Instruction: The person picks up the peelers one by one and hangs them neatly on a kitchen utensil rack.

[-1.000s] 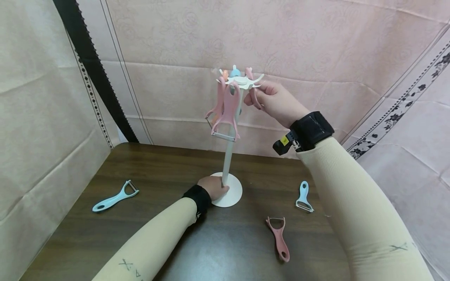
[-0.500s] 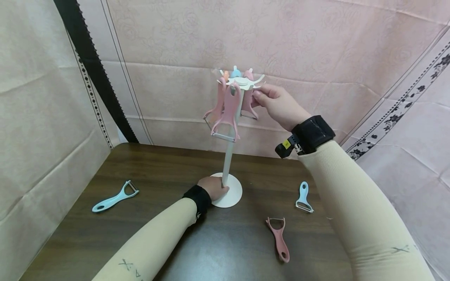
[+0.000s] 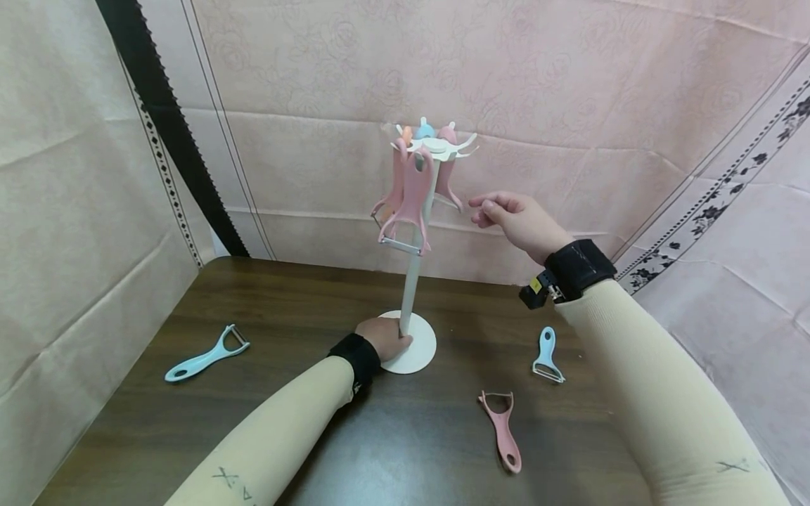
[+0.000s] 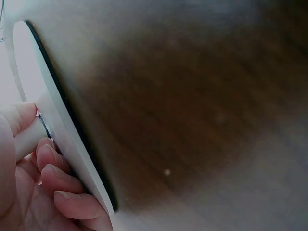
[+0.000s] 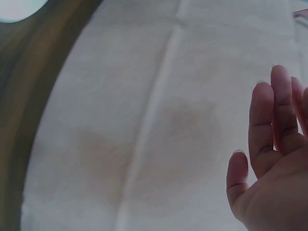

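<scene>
A white rack (image 3: 411,281) stands upright on the table, with hooks around its top and a round base. My left hand (image 3: 382,338) grips the post just above the base; the left wrist view shows its fingers (image 4: 62,178) curled around the post. Pink peelers hang from the hooks: a front one (image 3: 414,197), one at the left (image 3: 396,176) and one at the right rear (image 3: 446,179). Behind them show the tops of a blue handle (image 3: 425,131) and an orange handle (image 3: 406,133). My right hand (image 3: 515,219) holds nothing, apart from the rack on its right, fingers loosely extended.
On the brown table (image 3: 304,436) lie a blue peeler (image 3: 205,358) at the left, a smaller blue peeler (image 3: 547,355) at the right and a pink peeler (image 3: 503,430) at the front right. Pale cloth (image 3: 304,190) hangs behind and along both sides.
The right hand has hung the pink peeler on a right rear hook, let go, and drawn back down and to the right. My left hand has stayed on the post.
</scene>
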`<state>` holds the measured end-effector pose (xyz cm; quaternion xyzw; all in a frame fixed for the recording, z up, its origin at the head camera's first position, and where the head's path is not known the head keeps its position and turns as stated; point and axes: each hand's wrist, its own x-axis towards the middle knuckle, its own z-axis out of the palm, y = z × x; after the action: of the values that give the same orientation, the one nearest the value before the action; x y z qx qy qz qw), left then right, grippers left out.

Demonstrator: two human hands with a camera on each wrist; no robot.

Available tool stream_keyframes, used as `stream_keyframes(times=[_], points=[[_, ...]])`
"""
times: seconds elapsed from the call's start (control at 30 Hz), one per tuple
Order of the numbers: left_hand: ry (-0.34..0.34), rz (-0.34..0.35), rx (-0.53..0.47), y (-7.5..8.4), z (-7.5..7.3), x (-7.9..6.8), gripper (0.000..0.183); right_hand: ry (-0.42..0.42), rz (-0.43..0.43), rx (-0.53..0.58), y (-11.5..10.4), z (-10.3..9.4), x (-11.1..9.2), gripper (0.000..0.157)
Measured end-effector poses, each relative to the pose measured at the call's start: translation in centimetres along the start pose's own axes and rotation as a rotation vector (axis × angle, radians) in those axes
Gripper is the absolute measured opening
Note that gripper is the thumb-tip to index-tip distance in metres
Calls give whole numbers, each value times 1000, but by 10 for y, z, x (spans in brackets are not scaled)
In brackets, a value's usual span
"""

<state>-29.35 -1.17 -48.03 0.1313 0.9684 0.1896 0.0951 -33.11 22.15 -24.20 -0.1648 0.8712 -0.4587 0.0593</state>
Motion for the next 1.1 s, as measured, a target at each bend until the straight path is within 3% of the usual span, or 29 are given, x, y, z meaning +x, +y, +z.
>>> stream_keyframes(times=[0.17, 0.37, 0.6, 0.73, 0.9, 1.1], points=[[8, 14, 0, -1, 3, 2, 34, -34, 73, -128, 38, -6, -13, 47], [19, 38, 0, -4, 7, 4, 34, -102, 152, -467, 91, -9, -40, 60], [25, 35, 0, -3, 4, 2, 32, -250, 409, -787, 139, 0, -66, 71], [32, 37, 3, -3, 3, 0, 31, -267, 516, -853, 156, 7, -76, 65], [34, 38, -2, -3, 3, -1, 32, -238, 598, -830, 168, 18, -87, 56], [42, 46, 9, -4, 4, 1, 33, -175, 511, -864, 175, 25, -96, 43]])
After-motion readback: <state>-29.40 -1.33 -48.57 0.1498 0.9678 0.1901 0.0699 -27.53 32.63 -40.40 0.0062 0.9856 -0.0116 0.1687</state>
